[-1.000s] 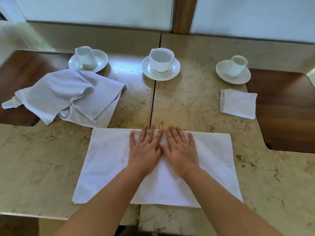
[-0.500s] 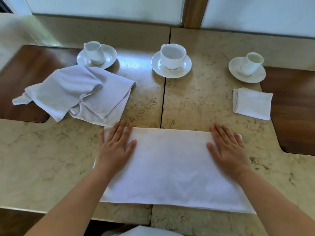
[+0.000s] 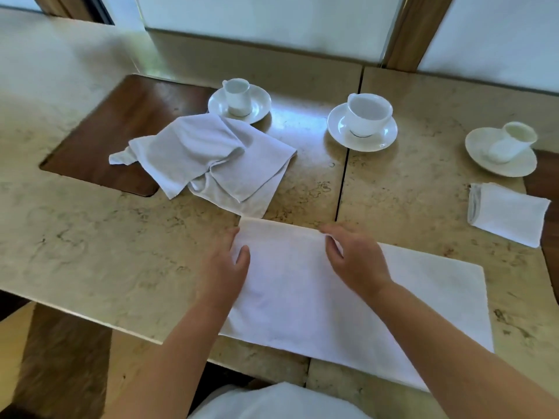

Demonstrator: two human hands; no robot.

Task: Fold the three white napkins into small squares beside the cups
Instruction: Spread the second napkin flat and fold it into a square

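Napkin folding on the counter (image 3: 90, 237).
Left hand (image 3: 222, 267) and right hand (image 3: 355, 258) each pinch the flat napkin's (image 3: 302, 297) far edge; both grips narrow.

Right hand (image 3: 354, 258) crossed to napkin's (image 3: 423, 297) left half.

I'm at what looks like a café or dining room: a marble-patterned surface (image 3: 90, 237) with dark wood insets (image 3: 121, 131), three white cups on saucers (image 3: 362, 128) set in a row, white cloth napkins (image 3: 208, 158), pale wall panels behind.
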